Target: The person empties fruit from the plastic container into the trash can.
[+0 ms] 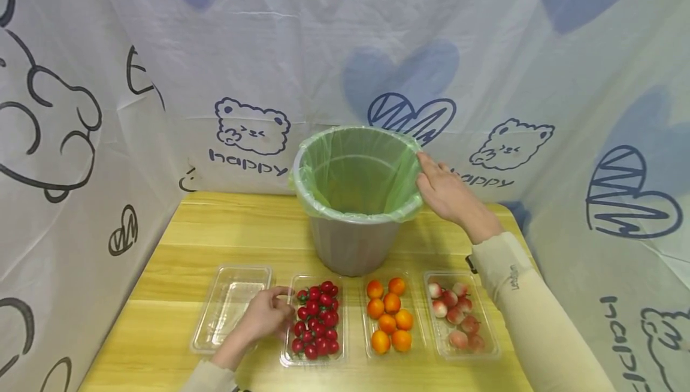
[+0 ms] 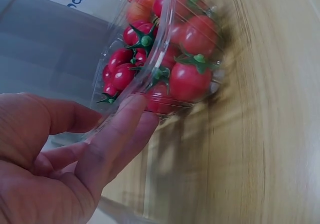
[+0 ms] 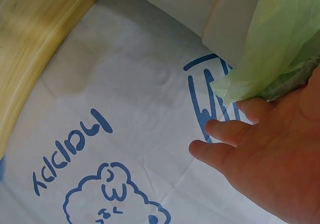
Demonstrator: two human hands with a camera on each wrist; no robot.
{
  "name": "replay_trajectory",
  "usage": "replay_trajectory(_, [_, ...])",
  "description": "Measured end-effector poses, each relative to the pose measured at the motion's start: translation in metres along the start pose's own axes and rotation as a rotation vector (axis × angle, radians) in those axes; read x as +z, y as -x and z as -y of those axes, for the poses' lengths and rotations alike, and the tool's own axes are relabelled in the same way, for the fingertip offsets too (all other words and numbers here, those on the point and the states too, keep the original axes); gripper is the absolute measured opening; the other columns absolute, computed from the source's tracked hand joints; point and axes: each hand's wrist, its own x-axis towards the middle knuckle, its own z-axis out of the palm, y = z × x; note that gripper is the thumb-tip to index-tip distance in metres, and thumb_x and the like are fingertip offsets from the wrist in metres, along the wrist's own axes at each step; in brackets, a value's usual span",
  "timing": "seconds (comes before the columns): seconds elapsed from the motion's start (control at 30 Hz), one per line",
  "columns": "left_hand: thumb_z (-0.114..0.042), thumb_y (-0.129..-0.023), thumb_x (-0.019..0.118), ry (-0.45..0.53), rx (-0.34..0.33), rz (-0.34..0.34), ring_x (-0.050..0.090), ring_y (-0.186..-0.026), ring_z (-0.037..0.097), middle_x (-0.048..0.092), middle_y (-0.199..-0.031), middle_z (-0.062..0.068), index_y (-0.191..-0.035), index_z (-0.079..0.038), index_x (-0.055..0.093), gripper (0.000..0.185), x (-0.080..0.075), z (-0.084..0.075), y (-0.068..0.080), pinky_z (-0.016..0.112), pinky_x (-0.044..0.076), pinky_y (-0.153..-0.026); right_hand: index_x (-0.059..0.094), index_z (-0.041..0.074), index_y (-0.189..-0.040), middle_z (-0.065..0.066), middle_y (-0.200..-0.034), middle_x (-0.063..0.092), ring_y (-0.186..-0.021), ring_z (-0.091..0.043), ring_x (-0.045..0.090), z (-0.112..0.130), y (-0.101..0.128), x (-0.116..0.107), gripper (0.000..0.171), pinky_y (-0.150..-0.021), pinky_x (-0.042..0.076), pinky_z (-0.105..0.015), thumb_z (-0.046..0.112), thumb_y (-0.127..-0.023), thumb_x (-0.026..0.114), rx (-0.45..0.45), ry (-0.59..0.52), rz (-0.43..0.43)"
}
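Note:
At the near left, my left hand (image 1: 265, 319) holds the left rim of a clear plastic box (image 1: 286, 361) of cherry tomatoes (image 1: 315, 320). The left wrist view shows its thumb and fingers (image 2: 107, 144) at the rim, with the box tilted in that view. My right hand (image 1: 448, 195) grips the right rim of a grey trash bin (image 1: 353, 242) lined with a green bag (image 1: 350, 182). In the right wrist view several fingers (image 3: 220, 156) extend outside the bin beneath the bag's edge; the thumb is hidden.
Left of the tomatoes sits a bare clear box (image 1: 234, 302). To their right are a box of small orange fruits (image 1: 392, 303) and another of pink-white fruits (image 1: 455, 316). The wooden table (image 1: 226, 224) meets printed white cloth (image 1: 318, 104) at the back and sides.

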Motion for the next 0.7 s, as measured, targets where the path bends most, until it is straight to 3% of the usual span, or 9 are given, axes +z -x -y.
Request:
replay_trajectory(0.4, [0.008,-0.096,0.058,-0.019,0.01,-0.056,0.075,-0.073,0.027,0.072,-0.097,0.022,-0.146,0.015,0.048,0.051,-0.018,-0.009,0.004,0.037,0.067,-0.056,0.003,0.013,-0.171,-0.013,-0.178,0.007,-0.16,-0.053,0.009,0.001,0.0,-0.001,0.067,-0.133,0.01,-0.065,0.04,-0.11,0.012,-0.005,-0.013,-0.01])
replay_trajectory(0.7, [0.008,-0.097,0.057,-0.029,0.038,-0.064,0.078,-0.078,0.035,0.074,-0.099,0.025,-0.146,0.017,0.048,0.05,-0.042,-0.022,0.01,0.036,0.067,-0.056,0.003,0.013,-0.171,-0.013,-0.178,0.008,-0.16,-0.054,0.008,0.0,0.0,0.0,0.067,-0.133,0.011,-0.065,0.041,-0.11,0.011,-0.008,-0.01,-0.006])
